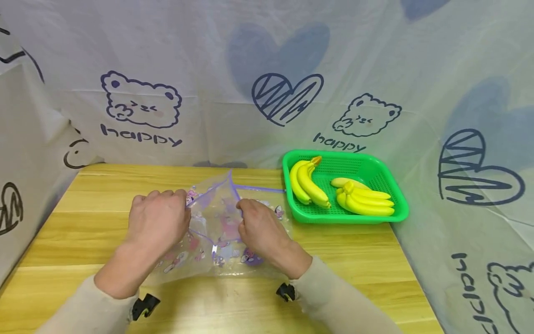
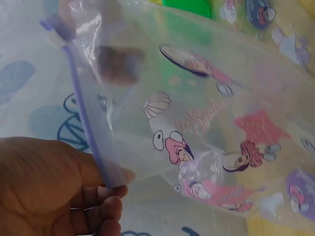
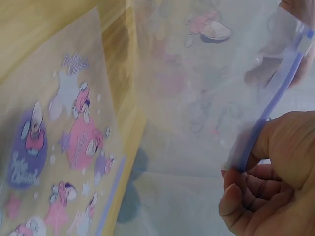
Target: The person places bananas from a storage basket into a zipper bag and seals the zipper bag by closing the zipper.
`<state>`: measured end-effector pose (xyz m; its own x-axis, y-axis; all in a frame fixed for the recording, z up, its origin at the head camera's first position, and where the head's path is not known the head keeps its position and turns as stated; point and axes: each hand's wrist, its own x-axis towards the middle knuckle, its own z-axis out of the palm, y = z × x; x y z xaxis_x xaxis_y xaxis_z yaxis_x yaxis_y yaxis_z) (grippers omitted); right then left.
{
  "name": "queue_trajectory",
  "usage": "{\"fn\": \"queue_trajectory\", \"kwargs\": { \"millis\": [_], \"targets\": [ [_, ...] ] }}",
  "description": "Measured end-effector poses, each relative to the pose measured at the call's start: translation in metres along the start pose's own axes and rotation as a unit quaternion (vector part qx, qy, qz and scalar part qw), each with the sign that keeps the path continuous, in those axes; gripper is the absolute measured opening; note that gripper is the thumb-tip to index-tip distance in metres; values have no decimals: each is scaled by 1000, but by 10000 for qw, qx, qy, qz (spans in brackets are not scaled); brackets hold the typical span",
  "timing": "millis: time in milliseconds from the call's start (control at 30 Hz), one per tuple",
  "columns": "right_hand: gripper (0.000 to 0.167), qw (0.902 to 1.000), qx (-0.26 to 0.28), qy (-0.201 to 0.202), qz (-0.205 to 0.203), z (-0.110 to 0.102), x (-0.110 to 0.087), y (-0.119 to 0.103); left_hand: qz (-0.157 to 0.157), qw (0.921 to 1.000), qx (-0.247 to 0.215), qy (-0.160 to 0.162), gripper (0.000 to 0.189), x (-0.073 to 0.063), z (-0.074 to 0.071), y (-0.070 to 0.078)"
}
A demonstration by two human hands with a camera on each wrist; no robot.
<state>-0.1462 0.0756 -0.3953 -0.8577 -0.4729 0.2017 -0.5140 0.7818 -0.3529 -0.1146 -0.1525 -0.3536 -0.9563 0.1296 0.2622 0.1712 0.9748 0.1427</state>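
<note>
A clear zip bag [image 1: 217,202] with a purple zip and pink and purple cartoon prints is held above the table. My left hand [image 1: 160,222] pinches one side of its zipped edge, seen close in the left wrist view, where the thumb [image 2: 91,169] lies against the purple strip. On the other side, my right hand [image 1: 264,229] pinches the opposite part of that edge between thumb and curled fingers [image 3: 236,201]. Between the hands the bag's mouth is spread apart. A white slider [image 1: 214,249] sits on the zip. Beneath it, a second printed zip bag [image 3: 74,137] lies flat.
A green plastic basket [image 1: 346,219] stands at the back right, beside the flat bag. Yellow bananas [image 1: 308,183] lie in its left side and another bunch [image 1: 367,202] in its right. Printed cloth [image 1: 217,93] walls in the wooden table [image 1: 104,185] at back and sides.
</note>
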Motion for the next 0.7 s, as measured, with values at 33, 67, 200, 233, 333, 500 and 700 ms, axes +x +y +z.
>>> {"fn": "queue_trajectory", "kwargs": {
  "millis": [33, 67, 200, 233, 333, 500, 700],
  "targets": [
    [34, 9999, 0, -119, 33, -1, 0, 2, -66, 9999, -32, -80, 14, 0, -2, -4],
    [35, 9997, -6, -218, 77, -2, 0, 5, -124, 9998, -54, -137, 15, -1, -4, -7],
    [33, 9985, 85, -416, 348, -7, -4, 17, -232, 9995, -135, -185, 20, -5, -12, -15],
    [33, 9981, 135, -438, 411, -8, -6, 21, -211, 9996, -136, -144, 21, -6, -13, -15],
    [31, 9969, 293, -505, 525, -11, -11, 27, -106, 9999, -109, -80, 18, -9, -16, -12],
    [33, 9975, 331, -459, 427, -17, -16, 23, 107, 9998, 158, -95, 12, -12, -17, -4],
    [36, 9988, 404, -195, 172, -31, -18, 4, 607, 9968, 514, 80, 13, -8, -2, 4]
  ]
}}
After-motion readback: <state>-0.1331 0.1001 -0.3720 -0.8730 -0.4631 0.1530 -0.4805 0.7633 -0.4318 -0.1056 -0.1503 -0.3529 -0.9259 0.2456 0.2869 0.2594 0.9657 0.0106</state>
